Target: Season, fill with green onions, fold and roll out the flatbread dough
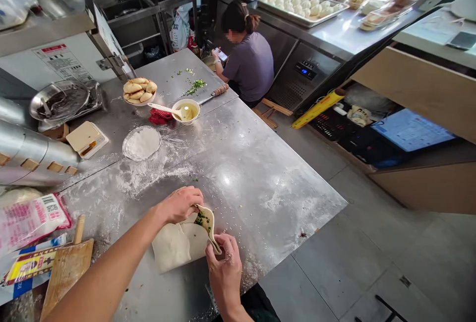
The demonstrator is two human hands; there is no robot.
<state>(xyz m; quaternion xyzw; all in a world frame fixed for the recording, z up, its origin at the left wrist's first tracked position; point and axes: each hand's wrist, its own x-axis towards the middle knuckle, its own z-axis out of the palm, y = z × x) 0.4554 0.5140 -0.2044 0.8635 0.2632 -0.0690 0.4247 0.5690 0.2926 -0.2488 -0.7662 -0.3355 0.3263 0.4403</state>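
A pale sheet of dough (173, 248), folded over on itself, lies on the floured steel table in front of me. Chopped green onion (201, 219) shows inside its raised right end. My left hand (185, 204) pinches the far corner of that end. At the near corner, my right hand (225, 262) grips the dough edge between thumb and fingers. Between the two hands the edge stands up in a curved flap. The fingertips of my left hand are partly hidden behind the dough.
Beyond the dough are a bowl of flour (142, 143), a bowl of oil with a spoon (187, 112), a bowl of buns (139, 91) and a knife (214, 93). A wooden scraper (69, 275) and bags (33, 223) lie left. A seated person (250, 61) holds a phone behind the table.
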